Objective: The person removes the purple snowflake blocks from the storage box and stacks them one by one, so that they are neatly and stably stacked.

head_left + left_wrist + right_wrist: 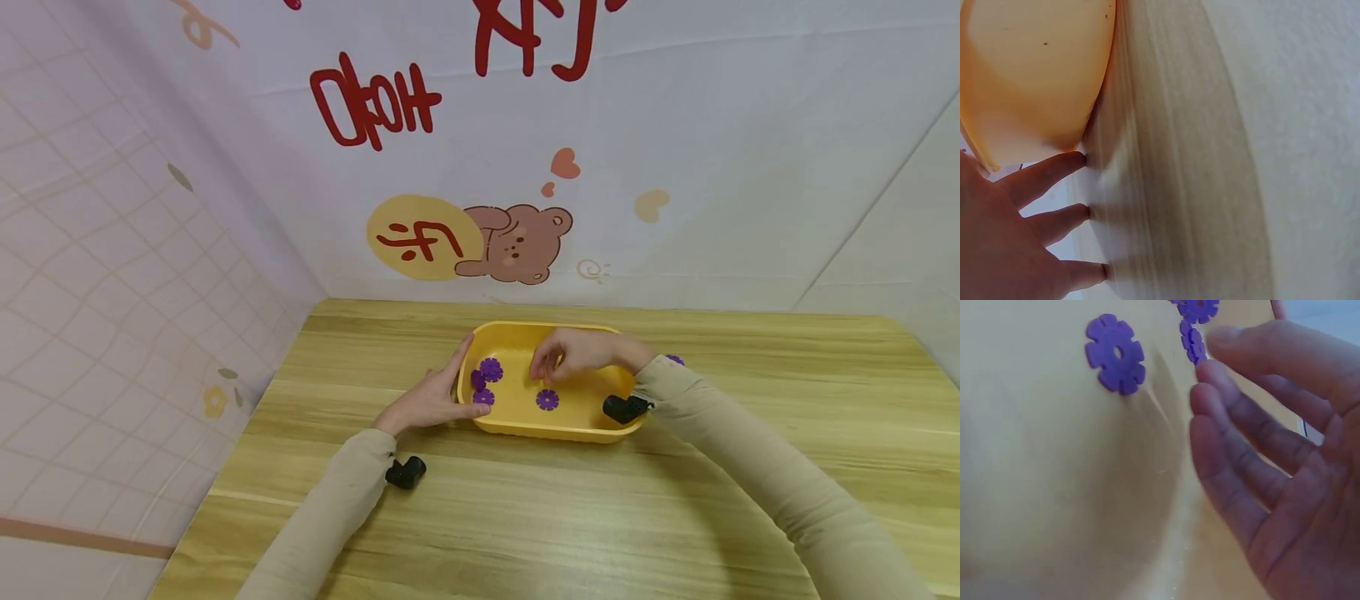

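A yellow plastic basin [525, 429] stands on the wooden table. My left hand [431, 400] spreads around its left end, thumb over the front rim; three straight fingers reach the tabletop in the left wrist view. Over the basin floor hangs my right hand [573, 354], fingers bent a little, nothing showing between thumb and fingertips in the right wrist view. Below it lies a purple notched snowflake disc [1116, 354]. Several more purple discs [491, 369] cluster at the basin's left end, beside my left thumb.
Behind the right sleeve [720, 433], another purple piece [675, 360] shows partly on the table [525, 517]. A printed cloth wall [712, 125] rises along the table's back edge. Black wrist devices [407, 472] jut from both cuffs.
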`<state>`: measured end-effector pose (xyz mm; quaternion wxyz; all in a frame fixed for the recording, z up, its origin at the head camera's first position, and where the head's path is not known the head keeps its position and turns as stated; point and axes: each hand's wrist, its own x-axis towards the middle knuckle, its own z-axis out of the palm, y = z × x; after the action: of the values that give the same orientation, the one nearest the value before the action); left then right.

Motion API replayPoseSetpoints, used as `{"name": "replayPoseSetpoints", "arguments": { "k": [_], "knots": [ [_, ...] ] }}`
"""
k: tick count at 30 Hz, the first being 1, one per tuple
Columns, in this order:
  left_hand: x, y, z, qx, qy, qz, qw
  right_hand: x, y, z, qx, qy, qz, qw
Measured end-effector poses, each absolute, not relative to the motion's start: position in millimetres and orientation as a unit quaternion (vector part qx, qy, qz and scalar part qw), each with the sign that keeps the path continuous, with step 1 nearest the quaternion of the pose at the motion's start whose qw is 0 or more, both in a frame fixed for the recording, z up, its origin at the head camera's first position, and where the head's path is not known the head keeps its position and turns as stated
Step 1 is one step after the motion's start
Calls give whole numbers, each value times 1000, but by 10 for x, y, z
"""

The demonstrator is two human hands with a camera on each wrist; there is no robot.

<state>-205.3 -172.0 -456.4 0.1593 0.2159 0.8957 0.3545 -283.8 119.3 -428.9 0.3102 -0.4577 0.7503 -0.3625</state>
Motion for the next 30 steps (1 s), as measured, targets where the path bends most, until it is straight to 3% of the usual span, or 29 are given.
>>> {"name": "replayPoseSetpoints", "arguments": {
  "k": [7, 22, 30],
  "knots": [
    [-2051, -1728, -4564, 216, 895, 356, 159, -2828, 1198, -4384, -462, 721, -361, 370],
    [-2070, -1722, -4554, 216, 897, 350, 161, -2830, 1213, -4434, -466, 723, -354, 369],
    [-2059, -1721, -4543, 212, 897, 351, 165, -2839, 1193, -4463, -471, 737, -347, 338]
  ]
}}
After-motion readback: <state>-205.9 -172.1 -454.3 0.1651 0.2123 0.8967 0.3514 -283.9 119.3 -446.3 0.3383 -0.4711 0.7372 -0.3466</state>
